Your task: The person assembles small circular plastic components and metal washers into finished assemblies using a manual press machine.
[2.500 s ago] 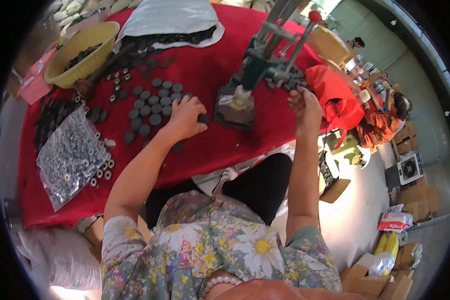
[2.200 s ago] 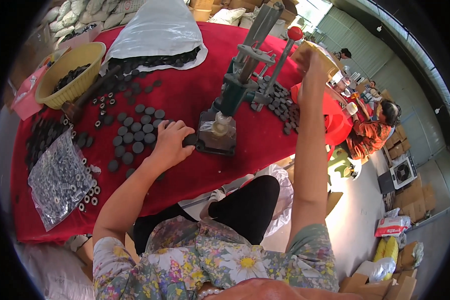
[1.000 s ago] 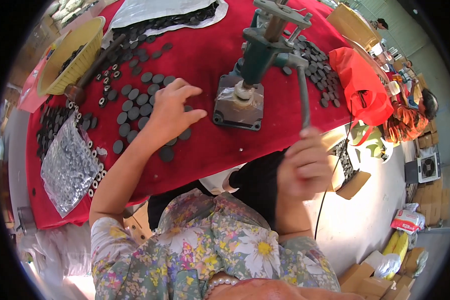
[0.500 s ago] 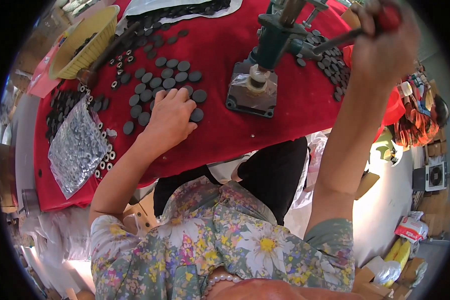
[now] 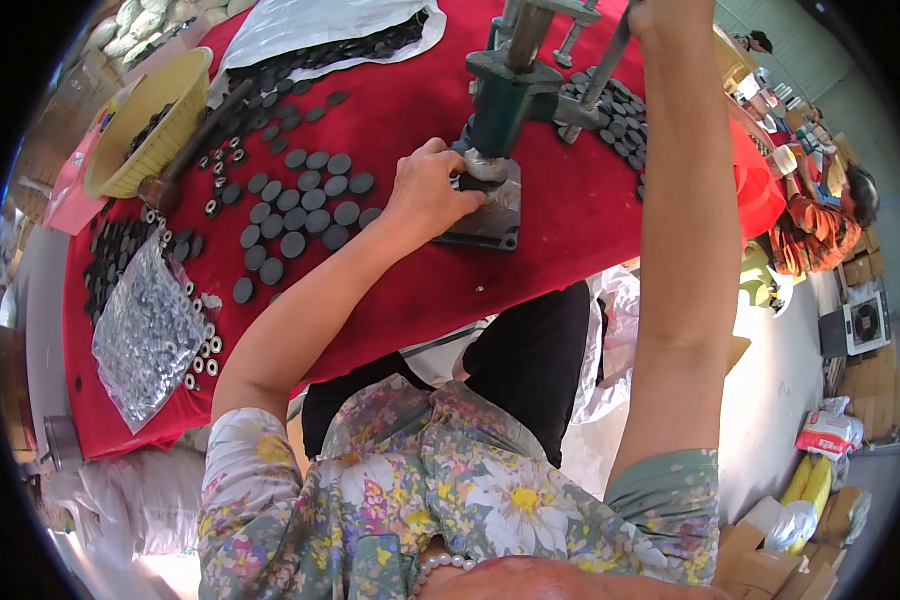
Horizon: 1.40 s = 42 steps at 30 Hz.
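A green hand press (image 5: 498,105) with a steel base plate (image 5: 505,212) stands on the red cloth. My left hand (image 5: 432,190) is at its die, thumb and fingers pinched around a dark round disc (image 5: 480,184) just beneath the ram. At the upper edge my right hand (image 5: 672,18) grips the end of the press lever (image 5: 610,62); its fingers are partly cut off by the picture's edge. Left of my left hand lies a loose group of dark grey discs (image 5: 315,200), flat on the cloth. More grey discs (image 5: 625,130) are spread right of the press.
A clear bag of small metal parts (image 5: 150,330) lies at the left, with metal rings (image 5: 202,362) beside it. Behind it are a hammer (image 5: 170,188) and a yellow basket (image 5: 155,140). A white sack (image 5: 320,35) lies at the back. Another person (image 5: 825,225) sits far right.
My left hand has moved right from the grey discs to the press die, now with a disc in its fingers. My right hand has swung the lever up and away. The view has shifted slightly.
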### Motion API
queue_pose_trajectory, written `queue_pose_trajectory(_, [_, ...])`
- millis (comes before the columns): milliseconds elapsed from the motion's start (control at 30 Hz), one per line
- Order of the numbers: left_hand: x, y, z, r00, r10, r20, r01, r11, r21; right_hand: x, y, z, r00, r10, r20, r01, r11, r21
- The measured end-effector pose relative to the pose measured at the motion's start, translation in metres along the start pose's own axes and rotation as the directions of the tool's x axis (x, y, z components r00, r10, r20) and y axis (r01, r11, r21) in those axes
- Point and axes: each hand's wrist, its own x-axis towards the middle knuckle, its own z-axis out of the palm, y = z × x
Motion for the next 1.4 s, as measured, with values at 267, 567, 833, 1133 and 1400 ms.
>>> queue_pose_trajectory(267, [0.01,-0.005,0.015,0.994,-0.102,0.031,0.104,0.991,-0.083,-0.005,-0.045,-0.013,0.708,0.593,0.382,-0.706,0.61,0.361])
queue_pose_trajectory(567, [-0.031,-0.037,-0.059,0.997,-0.064,-0.039,0.066,0.997,0.043,-0.223,0.031,-0.085,0.748,-0.599,0.284,0.655,0.736,-0.17])
queue_pose_trajectory(833, [-0.069,-0.054,-0.084,0.977,-0.138,0.159,0.061,0.909,0.412,-0.199,0.016,-0.089,0.628,-0.582,0.516,0.73,0.67,-0.134])
queue_pose_trajectory(1133, [-0.062,-0.038,-0.068,0.987,-0.041,0.152,-0.045,0.851,0.524,-0.025,-0.006,-0.007,0.983,-0.184,0.017,0.178,0.969,0.169])
queue_pose_trajectory(1400, [-0.025,-0.023,-0.03,0.997,0.06,0.05,-0.064,0.993,0.098,0.033,-0.007,-0.018,0.611,0.602,0.514,-0.792,0.47,0.391])
